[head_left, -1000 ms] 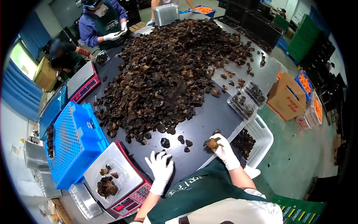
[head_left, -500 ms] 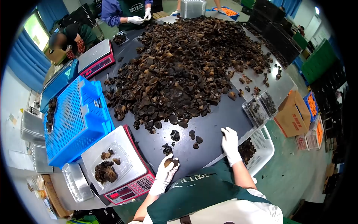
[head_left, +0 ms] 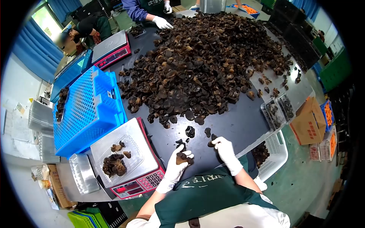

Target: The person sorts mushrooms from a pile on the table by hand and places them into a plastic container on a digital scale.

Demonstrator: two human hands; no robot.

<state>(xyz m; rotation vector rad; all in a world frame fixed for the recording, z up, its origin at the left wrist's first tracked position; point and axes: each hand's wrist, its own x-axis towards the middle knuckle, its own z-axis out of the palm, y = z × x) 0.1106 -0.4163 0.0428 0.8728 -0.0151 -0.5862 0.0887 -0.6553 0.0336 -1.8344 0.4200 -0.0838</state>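
My left hand (head_left: 175, 167), in a white glove, is closed around some dark brown wood ear mushrooms (head_left: 181, 158) near the table's front edge. To its right, my gloved right hand (head_left: 226, 150) pinches a wood ear piece (head_left: 211, 142) at the tabletop. A few loose pieces (head_left: 190, 132) lie just beyond both hands. Behind them spreads a big heap of wood ear mushrooms (head_left: 190, 76). Left of my left hand is a red-edged digital scale (head_left: 146, 167), bearing a clear plastic tray (head_left: 134, 156) with a small clump of mushrooms (head_left: 114, 165).
A blue perforated crate (head_left: 85, 110) and a second scale (head_left: 110, 47) stand on the left. Clear containers (head_left: 272, 116) rest at the right edge, above a white basket (head_left: 279, 152). A cardboard box (head_left: 308, 123) is beyond. Across the table, a co-worker's gloved hand (head_left: 162, 22) reaches the heap.
My right hand has moved left from the table's right side onto a loose mushroom piece. My left hand remains closed around mushrooms. The co-worker's hand has reached toward the heap; the view has shifted.
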